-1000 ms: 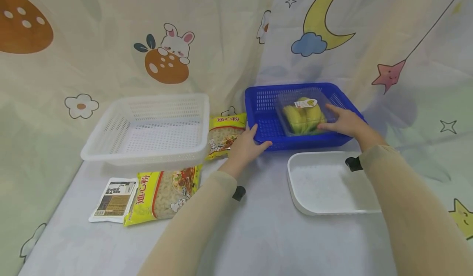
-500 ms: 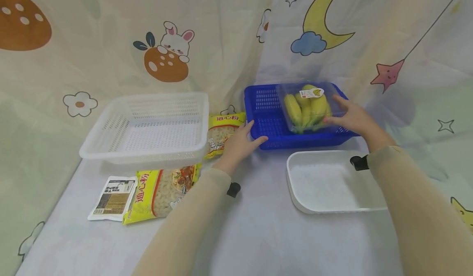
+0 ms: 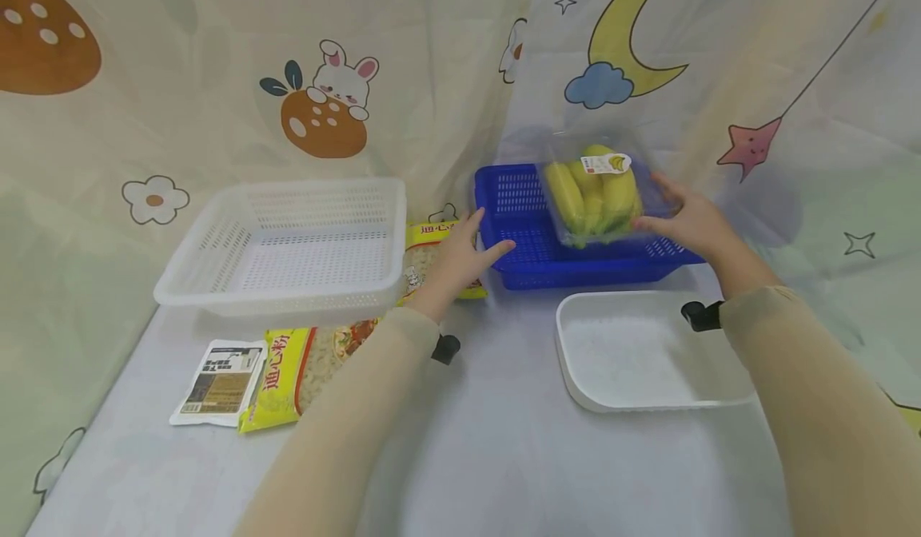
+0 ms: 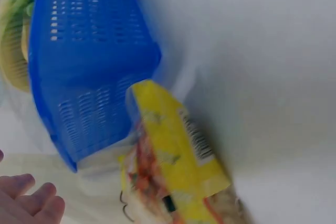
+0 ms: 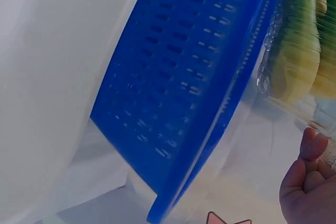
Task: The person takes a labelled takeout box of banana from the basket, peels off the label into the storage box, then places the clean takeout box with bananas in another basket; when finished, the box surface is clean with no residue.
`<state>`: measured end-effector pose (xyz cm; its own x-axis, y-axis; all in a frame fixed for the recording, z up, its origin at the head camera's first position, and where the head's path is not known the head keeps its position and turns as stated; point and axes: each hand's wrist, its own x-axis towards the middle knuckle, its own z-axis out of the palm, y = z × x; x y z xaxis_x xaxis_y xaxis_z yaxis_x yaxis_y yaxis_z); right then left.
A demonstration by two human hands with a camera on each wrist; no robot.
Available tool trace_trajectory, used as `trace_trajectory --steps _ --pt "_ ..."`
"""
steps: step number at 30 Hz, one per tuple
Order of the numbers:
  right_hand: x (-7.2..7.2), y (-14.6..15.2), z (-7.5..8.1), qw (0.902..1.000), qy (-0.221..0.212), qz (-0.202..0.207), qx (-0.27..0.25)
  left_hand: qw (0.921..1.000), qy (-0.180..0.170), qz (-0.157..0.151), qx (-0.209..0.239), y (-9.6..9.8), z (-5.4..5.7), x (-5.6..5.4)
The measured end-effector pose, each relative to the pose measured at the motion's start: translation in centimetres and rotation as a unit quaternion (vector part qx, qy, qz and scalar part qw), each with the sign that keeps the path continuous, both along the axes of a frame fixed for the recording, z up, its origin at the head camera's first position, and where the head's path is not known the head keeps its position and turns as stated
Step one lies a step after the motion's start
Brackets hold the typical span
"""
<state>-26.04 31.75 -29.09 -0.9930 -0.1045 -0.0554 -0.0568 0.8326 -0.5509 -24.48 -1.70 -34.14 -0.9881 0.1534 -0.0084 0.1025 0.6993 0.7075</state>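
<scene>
My right hand [image 3: 691,221] pinches the right side of a clear plastic box of bananas [image 3: 593,193], with thumb and fingertips at its edge in the right wrist view. The box is tilted and raised above the right part of a blue basket [image 3: 576,275]; a white label is on its lid. My left hand [image 3: 455,264] has its fingers spread, beside the basket's left side and over a yellow bag of pasta [image 3: 423,259]. In the left wrist view, the left fingers [image 4: 44,203] hold nothing and stand apart from the basket. That hand partly hides the pasta bag in the head view.
A white basket [image 3: 281,307] stands at the left. In front of it lie another yellow pasta bag [image 3: 288,377] and a white pouch [image 3: 219,381]. A shallow white tray [image 3: 640,353] sits before the blue basket, partly under my right forearm. Patterned cloth [image 3: 446,65] hangs behind.
The banana box has risen from inside the blue basket, held in my right hand. My left hand has drawn slightly left, away from the basket's rim; the pasta bag beside it has shifted slightly.
</scene>
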Motion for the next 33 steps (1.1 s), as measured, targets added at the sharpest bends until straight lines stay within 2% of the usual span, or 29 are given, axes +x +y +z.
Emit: trace_trajectory --steps 3,7,10,14,16,21,29,33 --pt "0.5 -0.2 0.3 0.9991 0.002 0.0 -0.041 0.9999 0.008 -0.004 0.01 -0.2 1.0 -0.6" --pt "1.0 -0.9 0.7 0.9958 0.018 0.003 -0.09 0.9985 0.017 -0.015 0.05 -0.5 3.1 -1.8" --pt "1.4 -1.7 0.8 0.9932 0.032 0.007 -0.112 0.9926 0.002 -0.03 0.117 -0.4 4.8 -3.2" --pt "1.8 -3.5 0.4 0.9912 0.039 0.03 -0.123 0.9804 -0.043 -0.048 0.186 0.2 6.1 -4.6" --pt "1.8 -4.6 0.0 0.9914 0.031 0.04 -0.12 0.978 -0.055 -0.044 0.196 0.2 6.3 -4.9" --pt "1.8 -6.1 -0.5 0.9915 0.025 0.048 -0.118 0.9764 -0.042 -0.017 0.211 -0.5 6.0 -5.1" --pt "1.8 -5.8 -0.1 0.9921 0.034 0.055 -0.108 0.9723 -0.047 0.01 0.229 -0.4 6.2 -5.4" --pt "1.9 -5.4 0.0 0.9912 0.054 0.063 -0.104 0.9755 -0.047 0.019 0.214 -0.4 6.3 -5.6"
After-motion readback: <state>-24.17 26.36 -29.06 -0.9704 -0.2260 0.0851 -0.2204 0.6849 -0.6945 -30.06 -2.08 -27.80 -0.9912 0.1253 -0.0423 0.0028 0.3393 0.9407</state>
